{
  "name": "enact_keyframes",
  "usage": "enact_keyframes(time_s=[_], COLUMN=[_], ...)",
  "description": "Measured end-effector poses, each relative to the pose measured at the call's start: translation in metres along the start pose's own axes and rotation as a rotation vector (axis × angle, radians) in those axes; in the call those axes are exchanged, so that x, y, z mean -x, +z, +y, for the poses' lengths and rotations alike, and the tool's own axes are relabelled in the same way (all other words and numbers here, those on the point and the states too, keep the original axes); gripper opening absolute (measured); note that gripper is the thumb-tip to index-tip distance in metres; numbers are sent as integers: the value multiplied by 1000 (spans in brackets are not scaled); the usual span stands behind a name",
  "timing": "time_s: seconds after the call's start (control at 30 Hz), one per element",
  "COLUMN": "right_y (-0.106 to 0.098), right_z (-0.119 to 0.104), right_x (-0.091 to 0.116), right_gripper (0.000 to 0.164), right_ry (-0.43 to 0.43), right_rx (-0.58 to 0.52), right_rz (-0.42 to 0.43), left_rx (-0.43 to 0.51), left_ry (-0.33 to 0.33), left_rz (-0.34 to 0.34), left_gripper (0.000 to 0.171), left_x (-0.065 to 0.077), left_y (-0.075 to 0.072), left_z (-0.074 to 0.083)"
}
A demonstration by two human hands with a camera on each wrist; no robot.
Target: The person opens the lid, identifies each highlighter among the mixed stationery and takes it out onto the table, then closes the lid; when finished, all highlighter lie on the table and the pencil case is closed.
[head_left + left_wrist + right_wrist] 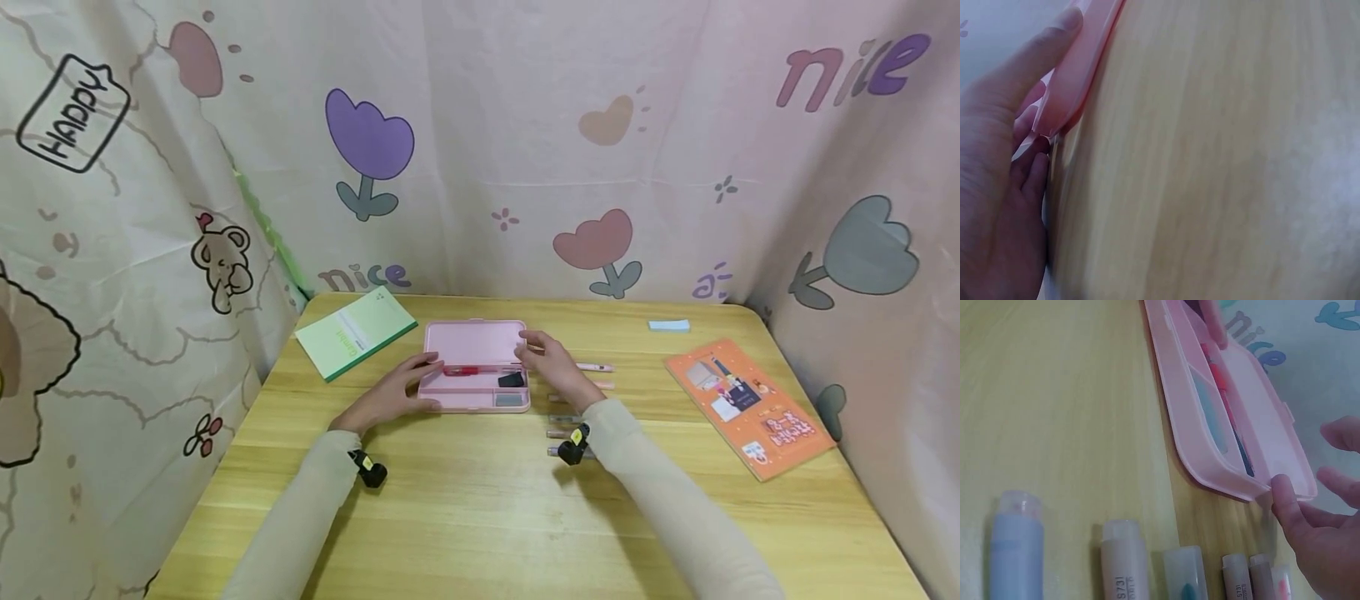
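Note:
A pink pencil case (453,384) stands on the table with its lid (474,342) raised at the back. Inside lie a red pen (461,372), a small black object (512,380) and, in the front right compartment, a grey-blue block (508,400). My left hand (390,392) grips the case's left end, thumb along the front wall and fingers behind. At the right end, my right hand (557,367) has its thumb touching the corner by the hinge, while its other fingers spread beside the lid, as the right wrist view shows.
Several capped pens (1016,556) lie in a row right of the case, partly under my right forearm. A green notebook (356,333) lies back left, an orange booklet (750,408) at the right, a light-blue pad (669,326) behind it. Printed curtains (480,150) surround the table (465,517).

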State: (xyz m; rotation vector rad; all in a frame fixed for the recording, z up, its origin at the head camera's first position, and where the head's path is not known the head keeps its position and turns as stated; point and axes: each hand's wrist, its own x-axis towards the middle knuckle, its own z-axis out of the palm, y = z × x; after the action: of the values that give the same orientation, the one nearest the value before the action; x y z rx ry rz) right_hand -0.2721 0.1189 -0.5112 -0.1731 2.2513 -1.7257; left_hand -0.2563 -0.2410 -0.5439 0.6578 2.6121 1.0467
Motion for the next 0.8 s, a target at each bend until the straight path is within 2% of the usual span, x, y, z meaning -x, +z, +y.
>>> enact_keyframes(time_s=[0.2, 0.3, 0.4, 0.53, 0.6, 0.7, 0.8], right_y=[1, 3, 5, 7, 7, 8, 7], right_z=[1, -1, -3, -2, -2, -3, -3], right_x=[-1, 0, 0, 1, 3, 9, 16], right_gripper=[56, 61, 67, 68, 65, 61, 56], right_ry=[12, -6, -23, -39, -38, -28, -19], right_rx=[-41, -91, -136, -158, -154, -127, -78], right_rz=[29, 50, 77, 103, 111, 120, 135], left_rx=[-16, -6, 101, 298, 344, 386, 447], left_ry=[14, 28, 40, 33, 10, -18, -11], left_rz=[30, 93, 214, 361, 388, 387, 375], left_gripper=[86, 80, 69, 61, 61, 61, 59], left_x=[3, 5, 6, 6, 5, 5, 4], left_y=[2, 4, 5, 2, 1, -1, -2], left_z=[3, 5, 8, 17, 22, 27, 31])
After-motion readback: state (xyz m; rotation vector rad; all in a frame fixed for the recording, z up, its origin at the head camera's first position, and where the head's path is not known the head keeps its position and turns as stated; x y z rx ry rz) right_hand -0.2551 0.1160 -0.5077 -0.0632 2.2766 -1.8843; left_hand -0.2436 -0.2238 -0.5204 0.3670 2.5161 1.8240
